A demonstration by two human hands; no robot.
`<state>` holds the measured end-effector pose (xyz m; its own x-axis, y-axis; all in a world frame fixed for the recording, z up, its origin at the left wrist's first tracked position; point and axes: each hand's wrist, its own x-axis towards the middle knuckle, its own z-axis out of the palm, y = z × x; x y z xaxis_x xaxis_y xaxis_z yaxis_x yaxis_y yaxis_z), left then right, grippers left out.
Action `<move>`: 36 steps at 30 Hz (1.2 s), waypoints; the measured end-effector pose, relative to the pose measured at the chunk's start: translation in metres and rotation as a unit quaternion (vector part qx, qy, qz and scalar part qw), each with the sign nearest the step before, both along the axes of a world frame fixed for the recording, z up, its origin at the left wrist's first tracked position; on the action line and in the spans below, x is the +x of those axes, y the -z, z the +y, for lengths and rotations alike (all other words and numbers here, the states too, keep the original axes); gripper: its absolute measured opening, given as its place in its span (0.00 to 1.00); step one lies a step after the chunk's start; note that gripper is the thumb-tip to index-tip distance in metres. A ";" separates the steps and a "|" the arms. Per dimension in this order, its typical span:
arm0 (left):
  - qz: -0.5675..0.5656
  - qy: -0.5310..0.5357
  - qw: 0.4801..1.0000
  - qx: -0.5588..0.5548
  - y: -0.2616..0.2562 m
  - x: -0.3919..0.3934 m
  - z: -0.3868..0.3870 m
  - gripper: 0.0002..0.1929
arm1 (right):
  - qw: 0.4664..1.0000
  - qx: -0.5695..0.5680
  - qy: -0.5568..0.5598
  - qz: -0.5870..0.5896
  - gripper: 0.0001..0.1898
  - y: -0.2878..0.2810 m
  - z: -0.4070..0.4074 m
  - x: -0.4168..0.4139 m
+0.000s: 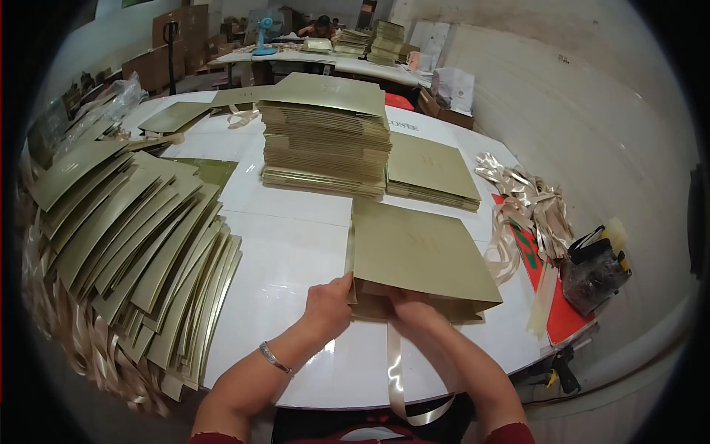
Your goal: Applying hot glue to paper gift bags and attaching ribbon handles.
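Note:
A gold paper bag (421, 250) lies on the white table in front of me, its mouth towards me and partly spread. At its left side edge is my left hand (330, 308), the fingers on the fold and partly hidden. My right hand (413, 308) reaches into the mouth, so its fingertips are out of sight under the upper panel. A cream satin ribbon (395, 366) hangs from the bag's mouth over the table's near edge. Behind the bag stands a tall stack of flat gold bags (327, 144), with a lower stack (432, 169) touching its right side.
Fanned gold bags with ribbons (138, 238) cover the left side. At right lie a bundle of satin ribbons (532, 200), a red sheet (563, 311) and a black container (593, 272). A glue gun (564, 369) hangs by the right edge. Beyond, a person (321, 26) sits at another table.

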<state>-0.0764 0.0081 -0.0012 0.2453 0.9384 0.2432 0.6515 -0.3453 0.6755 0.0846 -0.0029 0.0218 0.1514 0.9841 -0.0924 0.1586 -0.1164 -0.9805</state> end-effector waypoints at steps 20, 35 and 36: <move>-0.016 -0.034 0.999 0.030 0.010 0.009 0.004 0.23 | 0.863 0.144 -0.092 -0.476 0.17 0.027 0.026 -0.010; -0.008 -0.041 0.999 0.011 0.001 0.013 0.001 0.06 | 0.864 0.014 -0.299 -0.406 0.36 0.026 -0.036 -0.014; -0.008 -0.049 0.999 0.016 0.004 0.009 0.002 0.10 | 0.811 0.064 -0.343 -0.469 0.40 0.020 -0.053 -0.033</move>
<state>-0.0670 0.0097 -0.0052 0.1487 0.9496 0.2759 0.6719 -0.3017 0.6764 0.0515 -0.0557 0.0014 -0.4914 0.8591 -0.1430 0.8267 0.4084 -0.3871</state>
